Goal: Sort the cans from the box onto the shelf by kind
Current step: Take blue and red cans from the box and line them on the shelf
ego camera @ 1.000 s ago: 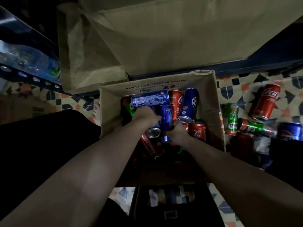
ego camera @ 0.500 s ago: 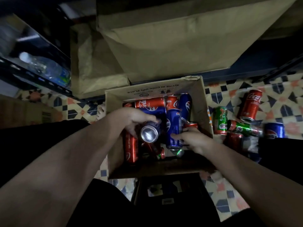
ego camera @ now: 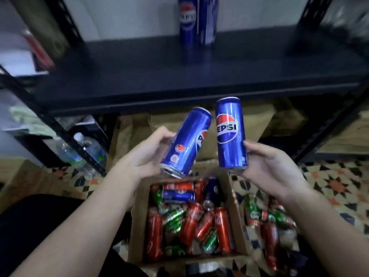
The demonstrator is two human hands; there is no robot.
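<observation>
My left hand (ego camera: 143,154) grips a blue Pepsi can (ego camera: 184,142) that tilts to the right, base toward me. My right hand (ego camera: 269,168) holds a second blue Pepsi can (ego camera: 230,134) upright, logo facing me. Both cans hang above the far end of the open cardboard box (ego camera: 139,216), just below the front edge of the dark shelf (ego camera: 179,76). The box holds several red, green and blue cans lying jumbled. Blue Pepsi cans (ego camera: 197,19) stand at the back of the shelf.
Loose red and green cans (ego camera: 267,220) lie on the patterned floor right of the box. A water bottle (ego camera: 83,152) leans by the black shelf post (ego camera: 52,120) at left. Brown boxes (ego camera: 279,120) sit under the shelf.
Both hands have risen out of the box, each with a blue Pepsi can, up toward the shelf. My view has tilted up and now takes in the shelf.
</observation>
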